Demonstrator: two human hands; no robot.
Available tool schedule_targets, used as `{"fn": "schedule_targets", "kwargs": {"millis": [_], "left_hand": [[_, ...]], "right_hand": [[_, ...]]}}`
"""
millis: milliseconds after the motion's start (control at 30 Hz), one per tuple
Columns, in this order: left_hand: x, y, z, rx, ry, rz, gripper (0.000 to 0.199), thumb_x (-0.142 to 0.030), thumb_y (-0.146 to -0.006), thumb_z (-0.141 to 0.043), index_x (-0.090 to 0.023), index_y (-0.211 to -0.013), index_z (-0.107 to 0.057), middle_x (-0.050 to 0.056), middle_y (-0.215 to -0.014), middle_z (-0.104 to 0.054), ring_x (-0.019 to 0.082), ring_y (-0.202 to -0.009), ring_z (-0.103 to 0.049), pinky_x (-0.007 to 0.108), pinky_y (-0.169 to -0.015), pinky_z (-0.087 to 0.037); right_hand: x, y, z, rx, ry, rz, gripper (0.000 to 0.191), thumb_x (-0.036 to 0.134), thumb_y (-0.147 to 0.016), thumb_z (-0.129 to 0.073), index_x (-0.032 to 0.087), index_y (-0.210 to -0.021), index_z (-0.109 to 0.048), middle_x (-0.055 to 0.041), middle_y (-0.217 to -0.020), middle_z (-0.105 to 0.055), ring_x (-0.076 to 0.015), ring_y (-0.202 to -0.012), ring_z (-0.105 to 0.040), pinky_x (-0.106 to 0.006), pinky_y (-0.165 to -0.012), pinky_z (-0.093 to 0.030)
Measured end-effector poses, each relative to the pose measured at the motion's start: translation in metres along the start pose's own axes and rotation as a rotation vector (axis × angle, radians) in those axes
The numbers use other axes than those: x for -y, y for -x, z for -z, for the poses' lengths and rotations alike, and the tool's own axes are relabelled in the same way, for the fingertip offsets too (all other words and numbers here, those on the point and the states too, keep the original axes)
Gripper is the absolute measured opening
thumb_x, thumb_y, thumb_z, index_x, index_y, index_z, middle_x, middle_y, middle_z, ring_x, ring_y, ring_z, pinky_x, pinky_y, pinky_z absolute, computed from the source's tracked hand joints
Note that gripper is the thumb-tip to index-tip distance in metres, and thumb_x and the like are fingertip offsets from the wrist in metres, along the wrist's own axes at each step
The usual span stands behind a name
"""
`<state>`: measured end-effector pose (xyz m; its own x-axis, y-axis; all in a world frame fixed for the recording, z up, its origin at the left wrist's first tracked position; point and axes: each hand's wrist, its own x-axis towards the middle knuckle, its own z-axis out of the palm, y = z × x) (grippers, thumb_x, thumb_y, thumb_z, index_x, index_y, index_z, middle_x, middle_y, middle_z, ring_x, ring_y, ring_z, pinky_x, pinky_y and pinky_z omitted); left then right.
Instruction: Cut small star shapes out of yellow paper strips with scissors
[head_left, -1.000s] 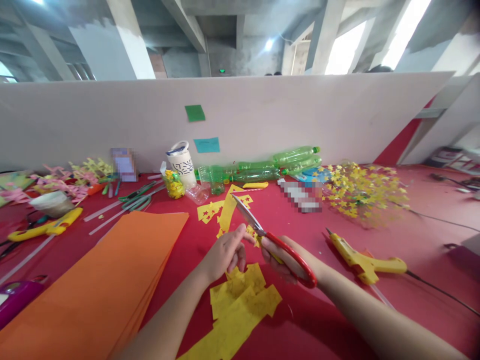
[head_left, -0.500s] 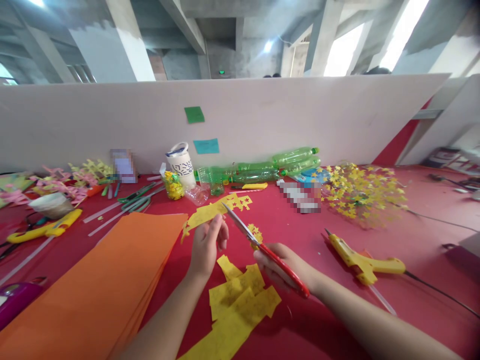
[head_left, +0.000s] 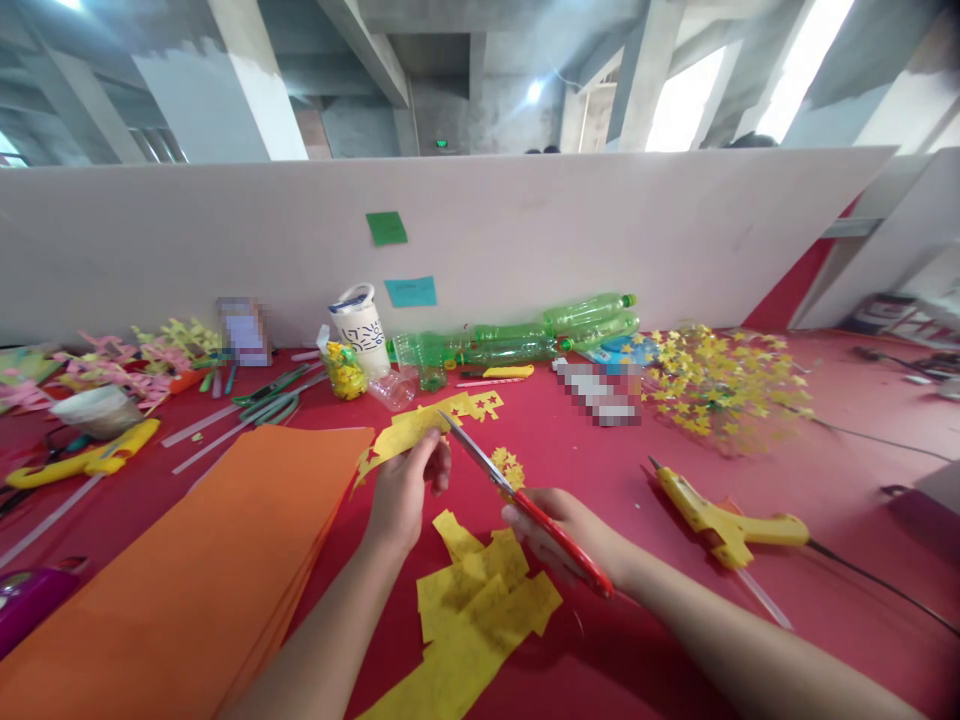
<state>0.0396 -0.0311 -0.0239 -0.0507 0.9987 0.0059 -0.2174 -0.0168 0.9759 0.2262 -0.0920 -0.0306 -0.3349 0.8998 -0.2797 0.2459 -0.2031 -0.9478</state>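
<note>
My left hand (head_left: 407, 487) is closed, thumb against fingers, on the edge of a yellow paper strip (head_left: 405, 432) with star-shaped cutouts. In my right hand (head_left: 566, 530) is a pair of red-handled scissors (head_left: 536, 508), its blades pointing up and left. The blade tips reach the right part of the strip; whether they touch it I cannot tell. Just beyond my right hand lies a small pile of yellow paper stars (head_left: 509, 466), partly behind the scissors. Several yellow paper pieces (head_left: 487, 600) lie overlapped on the red table between my forearms.
Orange sheets (head_left: 217, 540) are stacked at left. A yellow glue gun (head_left: 727, 520) lies at right, below a bunch of yellow stars on stems (head_left: 720, 385). Green plastic bottles (head_left: 510, 343), a white cup (head_left: 360, 330) and a yellow cutter (head_left: 510, 372) line the back, before a white partition (head_left: 600, 230).
My left hand has shifted slightly left and turned, now with the strip more clearly in its fingers. The scissors have moved a little left, their tips slightly lower.
</note>
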Motion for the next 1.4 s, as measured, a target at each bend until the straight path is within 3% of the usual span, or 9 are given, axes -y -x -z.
{"fn": "schedule_targets", "kwargs": {"millis": [233, 467, 800, 1133, 1400], "left_hand": [[0.0, 0.0, 0.0, -0.063, -0.021, 0.003, 0.031, -0.043, -0.075, -0.063, -0.015, -0.064, -0.06, -0.002, -0.054, -0.055, 0.007, -0.044, -0.046, 0.021, -0.042, -0.034], [0.0, -0.002, 0.001, -0.039, -0.014, -0.054, 0.029, -0.039, -0.076, -0.062, -0.015, -0.06, -0.058, -0.002, -0.051, -0.054, 0.007, -0.042, -0.045, 0.021, -0.042, -0.032], [-0.002, -0.003, 0.002, -0.029, -0.018, -0.097, 0.028, -0.036, -0.077, -0.061, -0.016, -0.057, -0.057, -0.002, -0.048, -0.052, 0.008, -0.041, -0.044, 0.02, -0.041, -0.033], [0.01, -0.002, 0.004, -0.043, -0.071, 0.024, 0.033, -0.045, -0.073, -0.062, -0.016, -0.057, -0.06, 0.0, -0.048, -0.054, 0.011, -0.046, -0.049, 0.025, -0.05, -0.039], [0.007, -0.001, 0.004, 0.003, -0.026, 0.052, 0.031, -0.042, -0.074, -0.061, -0.016, -0.057, -0.059, -0.001, -0.05, -0.054, 0.01, -0.047, -0.047, 0.023, -0.049, -0.038]], "right_hand": [[-0.002, -0.001, -0.001, 0.025, -0.053, -0.031, 0.043, 0.056, -0.083, -0.058, 0.019, -0.065, -0.044, 0.0097, -0.037, -0.034, -0.0057, -0.03, -0.033, -0.019, -0.035, -0.029], [0.005, 0.006, 0.005, 0.082, 0.029, 0.017, 0.042, 0.057, -0.085, -0.054, 0.019, -0.068, -0.049, 0.0081, -0.04, -0.042, -0.0071, -0.035, -0.039, -0.022, -0.047, -0.041], [0.003, 0.007, 0.009, 0.176, 0.022, 0.073, 0.047, 0.062, -0.087, -0.046, 0.018, -0.072, -0.052, 0.0094, -0.038, -0.038, -0.0077, -0.036, -0.038, -0.022, -0.049, -0.04], [0.005, 0.007, 0.005, 0.135, 0.04, 0.062, 0.049, 0.066, -0.085, -0.044, 0.019, -0.07, -0.048, 0.0099, -0.037, -0.037, -0.0078, -0.034, -0.037, -0.023, -0.048, -0.039], [0.007, 0.007, 0.002, 0.098, 0.041, 0.045, 0.054, 0.071, -0.082, -0.042, 0.02, -0.066, -0.045, 0.0095, -0.037, -0.036, -0.0068, -0.033, -0.035, -0.022, -0.044, -0.037]]}}
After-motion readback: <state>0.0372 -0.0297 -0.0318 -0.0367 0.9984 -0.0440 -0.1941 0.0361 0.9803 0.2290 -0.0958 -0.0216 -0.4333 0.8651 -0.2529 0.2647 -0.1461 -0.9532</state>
